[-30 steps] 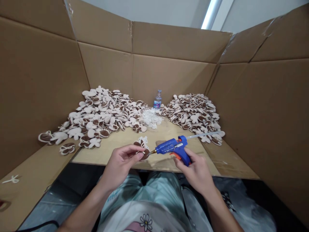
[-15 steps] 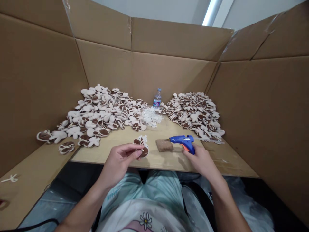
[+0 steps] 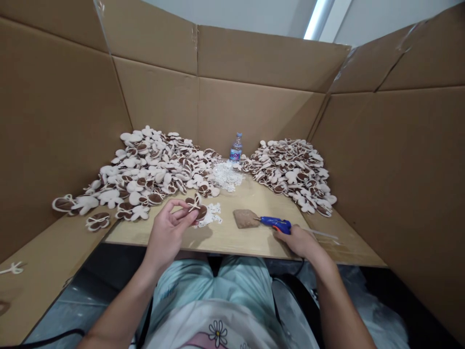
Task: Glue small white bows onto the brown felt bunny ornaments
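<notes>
Felt cutout (image 3: 195, 207) looks light and soft, best held by its edge; my left hand (image 3: 167, 235) pinches it there, my right hand (image 3: 296, 241) closes around the glue gun (image 3: 275, 224).

walls: cardboard box panels (image 3: 254, 58) around a plywood board (image 3: 232, 240) | overhead: fluorescent light (image 3: 318, 19) | floor (image 3: 61, 303): grey, perhaps sheeted

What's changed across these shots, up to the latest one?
The left hand has carried the brown-and-white bow piece leftward, and white lace now lies on the board. The right hand has lowered the blue glue gun beside the cork pad. The heaped pieces stayed.
</notes>
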Tool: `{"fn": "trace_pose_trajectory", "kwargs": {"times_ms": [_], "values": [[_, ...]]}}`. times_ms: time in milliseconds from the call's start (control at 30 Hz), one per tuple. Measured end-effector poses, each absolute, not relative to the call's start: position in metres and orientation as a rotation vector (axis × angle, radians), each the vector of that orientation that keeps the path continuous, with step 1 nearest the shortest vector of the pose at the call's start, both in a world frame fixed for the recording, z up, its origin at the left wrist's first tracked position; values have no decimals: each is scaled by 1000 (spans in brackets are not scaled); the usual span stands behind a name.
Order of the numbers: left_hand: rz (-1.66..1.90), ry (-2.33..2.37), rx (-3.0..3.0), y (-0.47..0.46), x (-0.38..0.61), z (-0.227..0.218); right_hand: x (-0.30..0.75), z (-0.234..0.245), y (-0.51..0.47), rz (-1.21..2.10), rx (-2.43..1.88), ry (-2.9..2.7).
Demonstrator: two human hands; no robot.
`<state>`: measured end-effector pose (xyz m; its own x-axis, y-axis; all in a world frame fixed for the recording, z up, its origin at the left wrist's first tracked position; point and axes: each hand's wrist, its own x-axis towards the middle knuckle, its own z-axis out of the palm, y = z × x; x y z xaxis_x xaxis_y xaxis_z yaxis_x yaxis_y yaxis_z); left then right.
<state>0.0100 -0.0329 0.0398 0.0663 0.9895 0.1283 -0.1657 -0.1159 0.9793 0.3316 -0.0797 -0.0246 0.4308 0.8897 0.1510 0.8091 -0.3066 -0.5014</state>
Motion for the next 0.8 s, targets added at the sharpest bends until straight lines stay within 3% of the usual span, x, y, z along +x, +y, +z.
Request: {"fn": "trace_pose_trajectory", "kwargs": {"times_ms": [100, 200, 400, 800], "values": [[1345, 961, 1197, -28, 7, 37, 330, -17, -84, 228, -2324, -1388], [1358, 948, 1194, -24, 4, 32, 309, -12, -87, -26, -2288, -1469], [1341, 915, 1246, -21, 1, 22, 226, -34, -78, 90, -1495, -2179], [1312, 914, 1202, -25, 5, 27, 200, -52, -71, 35, -1522, -2325]]}}
